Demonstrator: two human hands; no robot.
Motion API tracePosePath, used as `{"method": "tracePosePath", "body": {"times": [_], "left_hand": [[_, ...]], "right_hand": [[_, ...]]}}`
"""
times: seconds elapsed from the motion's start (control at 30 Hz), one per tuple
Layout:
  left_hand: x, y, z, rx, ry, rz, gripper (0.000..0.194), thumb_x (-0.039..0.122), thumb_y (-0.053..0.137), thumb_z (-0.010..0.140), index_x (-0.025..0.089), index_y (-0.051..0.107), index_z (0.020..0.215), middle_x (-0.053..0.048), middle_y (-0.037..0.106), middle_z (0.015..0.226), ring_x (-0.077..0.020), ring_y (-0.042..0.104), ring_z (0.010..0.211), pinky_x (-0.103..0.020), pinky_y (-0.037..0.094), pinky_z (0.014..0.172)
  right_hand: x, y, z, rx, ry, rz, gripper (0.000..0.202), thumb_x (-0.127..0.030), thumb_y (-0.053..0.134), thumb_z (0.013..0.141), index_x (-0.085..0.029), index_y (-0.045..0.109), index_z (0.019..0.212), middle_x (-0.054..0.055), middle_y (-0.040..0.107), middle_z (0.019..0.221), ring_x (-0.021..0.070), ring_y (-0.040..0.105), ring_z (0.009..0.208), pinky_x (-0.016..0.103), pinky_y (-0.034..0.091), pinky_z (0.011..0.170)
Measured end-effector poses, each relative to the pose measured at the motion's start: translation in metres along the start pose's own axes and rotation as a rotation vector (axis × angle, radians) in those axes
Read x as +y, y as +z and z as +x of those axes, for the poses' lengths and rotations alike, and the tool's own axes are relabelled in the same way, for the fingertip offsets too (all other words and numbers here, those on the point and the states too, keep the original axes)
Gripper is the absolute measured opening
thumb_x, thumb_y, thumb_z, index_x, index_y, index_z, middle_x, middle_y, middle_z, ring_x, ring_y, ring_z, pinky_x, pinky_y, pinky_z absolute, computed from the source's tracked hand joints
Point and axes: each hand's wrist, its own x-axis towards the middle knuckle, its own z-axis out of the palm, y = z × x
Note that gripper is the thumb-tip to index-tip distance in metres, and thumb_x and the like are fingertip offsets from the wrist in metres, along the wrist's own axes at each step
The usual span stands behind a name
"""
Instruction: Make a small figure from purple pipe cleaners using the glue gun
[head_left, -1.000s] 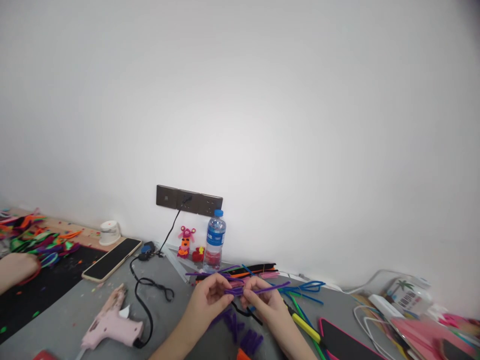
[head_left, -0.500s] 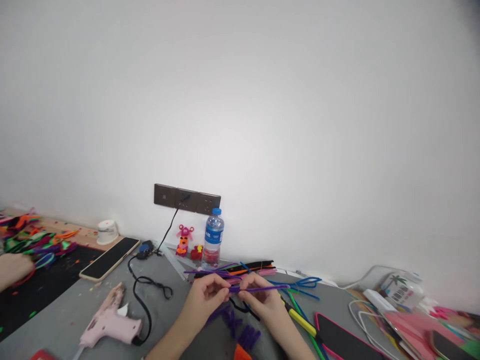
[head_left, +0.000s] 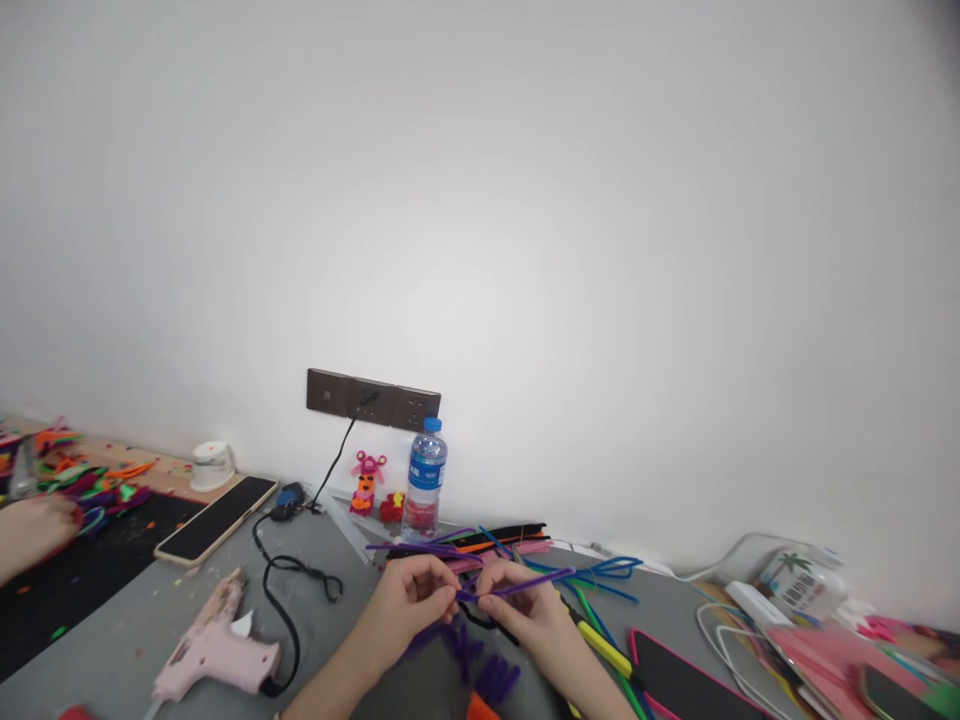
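A purple pipe cleaner runs between my two hands and sticks out to the right, tilted slightly upward. My left hand pinches its left part between thumb and fingers. Close beside it, my right hand pinches the same pipe cleaner. Coiled purple pieces lie on the grey table below the hands, next to an orange piece. Behind the hands is a pile of black, orange and pink pipe cleaners.
A pink glue gun, a phone and a white tub are at left. A bottle stands behind. Another person's hand is at far left. A yellow cutter and pink-edged tablet lie right.
The free right end of the purple pipe cleaner now angles more upward, and its held part has bent slightly lower. The other person's hand at the far left has moved a little right.
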Motion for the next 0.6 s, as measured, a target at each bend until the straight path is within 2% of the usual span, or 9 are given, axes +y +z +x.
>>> {"method": "tracePosePath", "body": {"times": [0.23, 0.47, 0.6], "left_hand": [[0.004, -0.004, -0.006, -0.135, -0.037, -0.082, 0.027, 0.038, 0.077, 0.068, 0.012, 0.070, 0.072, -0.003, 0.067, 0.059, -0.0118, 0.059, 0.054, -0.023, 0.047, 0.058], [-0.001, -0.005, -0.007, -0.183, -0.062, -0.172, 0.025, 0.035, 0.078, 0.070, 0.012, 0.072, 0.076, -0.004, 0.069, 0.062, -0.0120, 0.061, 0.054, -0.023, 0.048, 0.058], [0.001, -0.002, -0.008, -0.179, -0.112, -0.196, 0.026, 0.036, 0.080, 0.068, 0.012, 0.072, 0.074, -0.003, 0.068, 0.060, -0.0117, 0.060, 0.053, -0.023, 0.049, 0.056]], "right_hand": [[-0.010, -0.002, -0.007, -0.141, 0.074, 0.258, 0.026, -0.038, 0.077, 0.072, -0.017, 0.061, 0.073, 0.000, 0.059, 0.074, 0.0159, 0.057, 0.067, 0.028, 0.044, 0.067], [-0.006, -0.002, -0.007, -0.172, 0.085, 0.301, 0.024, -0.034, 0.078, 0.071, -0.016, 0.063, 0.071, 0.000, 0.060, 0.072, 0.0148, 0.057, 0.064, 0.026, 0.042, 0.064], [0.001, -0.004, -0.010, -0.251, 0.128, 0.334, 0.025, -0.037, 0.075, 0.075, -0.016, 0.062, 0.078, 0.000, 0.060, 0.073, 0.0151, 0.058, 0.067, 0.026, 0.041, 0.068]]}}
